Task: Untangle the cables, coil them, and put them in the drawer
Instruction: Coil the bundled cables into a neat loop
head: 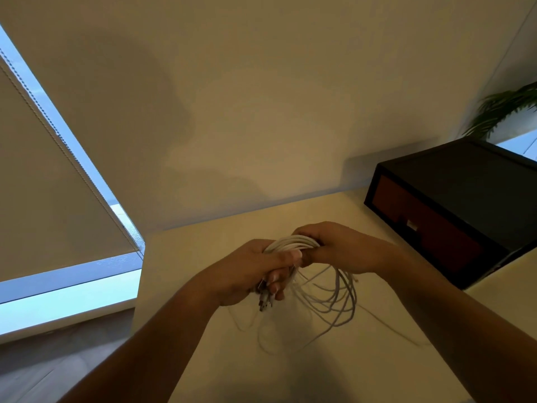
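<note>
Above 1 table [377, 359], 2 hands [250, 271] grip 1 cable bundle [293, 242].

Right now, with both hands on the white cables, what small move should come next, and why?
Probably, the left hand holds the plug ends while the right hand draws one hanging strand up into the bundle. The white cables are gathered only between the hands; below, uneven loops hang loose above the table, and the drawer looks closed.

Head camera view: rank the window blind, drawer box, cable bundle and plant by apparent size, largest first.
1. window blind
2. drawer box
3. cable bundle
4. plant, partly out of frame, so its rank is unsure
</note>
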Motion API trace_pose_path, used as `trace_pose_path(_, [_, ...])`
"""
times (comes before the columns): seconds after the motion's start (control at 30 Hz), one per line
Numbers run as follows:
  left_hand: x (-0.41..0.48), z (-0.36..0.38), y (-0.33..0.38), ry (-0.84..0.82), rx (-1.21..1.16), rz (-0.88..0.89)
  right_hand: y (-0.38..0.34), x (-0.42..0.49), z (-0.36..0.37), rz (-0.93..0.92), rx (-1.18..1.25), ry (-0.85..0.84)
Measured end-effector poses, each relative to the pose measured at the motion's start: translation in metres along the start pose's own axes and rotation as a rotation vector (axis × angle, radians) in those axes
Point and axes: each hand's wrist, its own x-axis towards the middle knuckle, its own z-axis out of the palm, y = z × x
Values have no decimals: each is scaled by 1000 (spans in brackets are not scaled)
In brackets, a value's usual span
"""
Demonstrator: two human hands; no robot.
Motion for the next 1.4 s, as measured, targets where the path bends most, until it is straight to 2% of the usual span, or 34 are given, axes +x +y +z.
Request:
trace_pose_path(0.2, [3, -8, -1, 143, -5, 44, 2, -4, 13, 17, 333, 136])
trace_pose_path(0.43, [4, -11, -1, 147, 44, 36, 1, -3, 23, 30, 466, 225])
trace_pose_path(0.7, [3, -8, -4, 163, 35, 66, -3, -5, 18, 115, 343, 216])
trace_pose_path(0.9, [7, -4, -3, 228, 103, 120, 2, -3, 24, 246, 411, 171])
trace_pose_path(1.1, [8, 2, 1, 284, 81, 148, 3, 3, 34, 242, 491, 328])
trace_pose_path(1.27, [11, 2, 2, 317, 68, 120, -1, 3, 40, 177, 597, 310])
trace_pose_path(1.4, [13, 2, 0, 271, -40, 90, 0, 6, 40, 185, 556, 308])
